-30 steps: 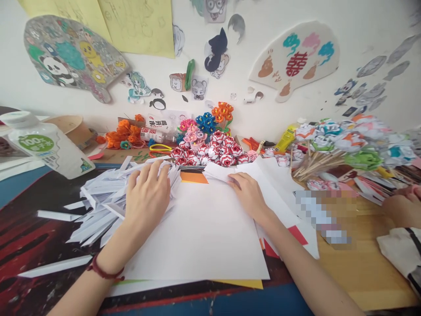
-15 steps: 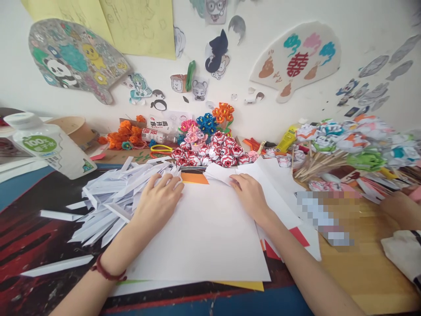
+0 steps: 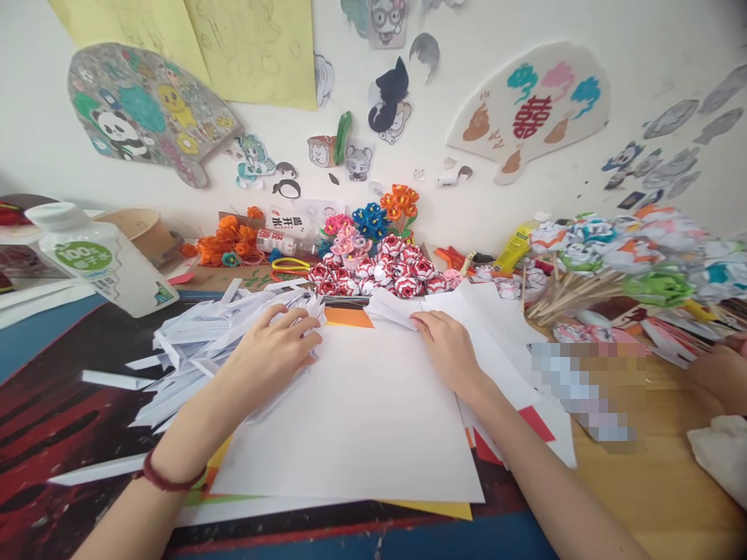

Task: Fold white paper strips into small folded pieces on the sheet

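Observation:
A large white paper sheet (image 3: 362, 420) lies in front of me on top of coloured sheets. My left hand (image 3: 284, 346) rests at its left edge, against a pile of folded white paper strips (image 3: 204, 346). Its fingers are bent and somewhat apart; the fingertips are partly hidden, and I see nothing gripped in them. At the sheet's top right, my right hand (image 3: 448, 350) pinches the corner of a folded piece of white paper (image 3: 394, 309). An orange paper (image 3: 348, 316) shows just beyond the sheet.
Red-and-white paper flowers (image 3: 379, 268) line the wall side. A white bottle (image 3: 105, 260) leans at the left. More white paper (image 3: 502, 334) lies to the right, near flowers on sticks (image 3: 583, 272). Another person's hand (image 3: 720, 377) is at the right edge.
My left hand has turned slightly and its forearm has moved left, uncovering more of the sheet's left edge and coloured paper beneath. My right hand keeps its pinch. The view has shifted slightly.

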Motion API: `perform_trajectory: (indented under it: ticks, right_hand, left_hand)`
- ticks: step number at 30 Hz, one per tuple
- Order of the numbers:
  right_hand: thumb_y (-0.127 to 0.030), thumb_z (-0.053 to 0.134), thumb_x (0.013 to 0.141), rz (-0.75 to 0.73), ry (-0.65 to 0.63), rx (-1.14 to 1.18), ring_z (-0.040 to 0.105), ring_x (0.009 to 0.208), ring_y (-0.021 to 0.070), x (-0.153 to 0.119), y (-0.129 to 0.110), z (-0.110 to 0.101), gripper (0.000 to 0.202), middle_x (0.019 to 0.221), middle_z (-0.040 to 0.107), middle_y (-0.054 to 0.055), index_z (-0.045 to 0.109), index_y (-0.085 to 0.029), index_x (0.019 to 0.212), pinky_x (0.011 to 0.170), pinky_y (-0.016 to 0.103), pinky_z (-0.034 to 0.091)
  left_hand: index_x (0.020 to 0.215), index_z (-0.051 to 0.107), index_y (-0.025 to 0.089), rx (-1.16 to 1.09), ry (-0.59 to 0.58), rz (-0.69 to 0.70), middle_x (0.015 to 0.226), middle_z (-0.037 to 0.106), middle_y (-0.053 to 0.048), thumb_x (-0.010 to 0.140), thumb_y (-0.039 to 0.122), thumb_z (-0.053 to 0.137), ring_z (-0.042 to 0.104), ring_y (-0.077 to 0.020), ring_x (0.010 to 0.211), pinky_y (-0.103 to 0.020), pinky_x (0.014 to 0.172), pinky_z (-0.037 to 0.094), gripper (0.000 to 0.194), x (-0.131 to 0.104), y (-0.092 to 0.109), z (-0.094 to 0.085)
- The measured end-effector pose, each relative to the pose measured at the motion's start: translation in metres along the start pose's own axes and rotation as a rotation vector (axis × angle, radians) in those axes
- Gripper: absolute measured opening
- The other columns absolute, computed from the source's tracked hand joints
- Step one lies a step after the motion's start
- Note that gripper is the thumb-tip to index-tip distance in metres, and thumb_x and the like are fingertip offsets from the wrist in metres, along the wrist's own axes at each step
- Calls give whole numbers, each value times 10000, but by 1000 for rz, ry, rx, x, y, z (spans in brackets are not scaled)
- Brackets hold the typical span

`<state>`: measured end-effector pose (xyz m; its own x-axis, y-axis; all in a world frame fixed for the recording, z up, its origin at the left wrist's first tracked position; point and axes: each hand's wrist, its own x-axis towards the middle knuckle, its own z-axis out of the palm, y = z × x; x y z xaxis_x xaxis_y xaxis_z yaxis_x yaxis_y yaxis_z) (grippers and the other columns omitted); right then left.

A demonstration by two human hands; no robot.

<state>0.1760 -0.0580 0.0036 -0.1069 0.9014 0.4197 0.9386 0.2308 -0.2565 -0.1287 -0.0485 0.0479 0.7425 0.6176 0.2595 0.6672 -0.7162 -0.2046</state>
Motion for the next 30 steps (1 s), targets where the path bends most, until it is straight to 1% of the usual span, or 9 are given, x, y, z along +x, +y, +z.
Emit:
perform_trajectory:
  ticks: [2,6,10,12,17,19,22,25,30]
  right_hand:
    - [-190,420,956,6,6,-28,614,846,210,0,0,0,250,902,685,73,670,-176,968,736,305,418]
    - [-183,429,947,5,28,-69,609,811,208,-1,0,1,229,865,679,64,658,-178,933,700,304,401]
    - [-169,451,928,-15,67,-72,599,803,207,0,1,2,207,843,671,65,655,-178,890,700,305,397]
    - [-159,464,917,-24,85,-60,595,815,207,0,1,2,191,848,667,65,652,-174,884,715,306,402]
    - [-148,511,892,-34,74,-14,586,808,201,0,-1,1,142,833,661,48,638,-182,838,711,300,410]
    - [-153,506,896,-42,57,-2,583,797,200,1,-1,0,155,816,659,44,634,-187,816,703,299,409]
    - [-162,477,913,-34,60,-21,582,788,201,2,-2,1,180,809,657,50,630,-187,820,693,301,405]
    - [-169,441,930,-14,95,-40,589,806,206,1,-1,2,193,847,659,61,629,-184,888,693,306,404]
    - [-195,424,940,30,260,69,594,802,200,-1,-3,-3,212,903,658,77,631,-170,976,735,314,427]
  left_hand:
    - [893,661,218,23,6,0,1121,661,-65,867,196,557,534,-266,1121,-467,967,343,109,1,0,0]
    - [805,626,196,83,27,20,1015,672,-68,899,116,451,563,-246,1051,-450,943,371,215,3,4,-3]
    - [868,626,199,86,133,-1,1016,670,-72,919,91,387,567,-234,1055,-431,936,387,268,1,6,-11]
    - [957,629,212,91,204,-63,1090,659,-75,926,100,374,551,-241,1105,-431,943,384,280,-3,4,-15]
    - [1114,604,234,153,322,-395,1239,603,-104,922,149,399,511,-307,1179,-517,997,312,293,-8,-1,-18]
    - [1191,574,217,139,351,-474,1278,574,-135,922,183,409,505,-330,1182,-542,1004,297,317,-6,-2,-16]
    - [1256,532,202,151,367,-472,1276,571,-155,920,190,399,513,-329,1168,-540,1003,300,362,-3,0,-12]
    - [1236,540,210,198,372,-428,1238,598,-135,903,149,403,527,-309,1148,-516,1001,304,365,-2,3,-11]
    - [1145,592,207,136,361,-393,1173,639,-118,898,141,424,559,-290,1086,-503,984,320,306,1,12,-11]
